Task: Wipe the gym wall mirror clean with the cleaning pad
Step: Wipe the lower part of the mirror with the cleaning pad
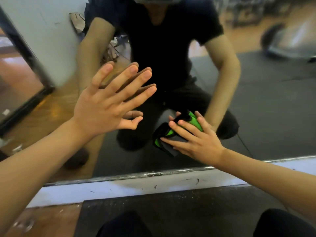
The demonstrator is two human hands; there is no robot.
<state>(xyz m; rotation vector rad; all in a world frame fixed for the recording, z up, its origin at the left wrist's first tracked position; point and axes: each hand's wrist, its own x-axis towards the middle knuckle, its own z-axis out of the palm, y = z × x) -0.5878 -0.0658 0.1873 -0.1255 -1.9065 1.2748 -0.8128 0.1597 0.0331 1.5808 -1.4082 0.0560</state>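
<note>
The wall mirror (265, 103) fills most of the head view and reflects a crouching person in black. My right hand (196, 139) presses a green and black cleaning pad (164, 139) flat against the glass low down, fingers spread straight over it. My left hand (109, 103) lies open on the mirror to the left and higher, fingers spread, its fingertips meeting their reflection. Much of the pad is hidden under my right hand.
The mirror's metal bottom edge (153, 174) runs above a scuffed white wall strip (119, 189). Below lie a black rubber mat (171, 207) and wooden floor (47, 221). A dark-framed panel (25, 53) stands at the left. My knees show at the bottom edge.
</note>
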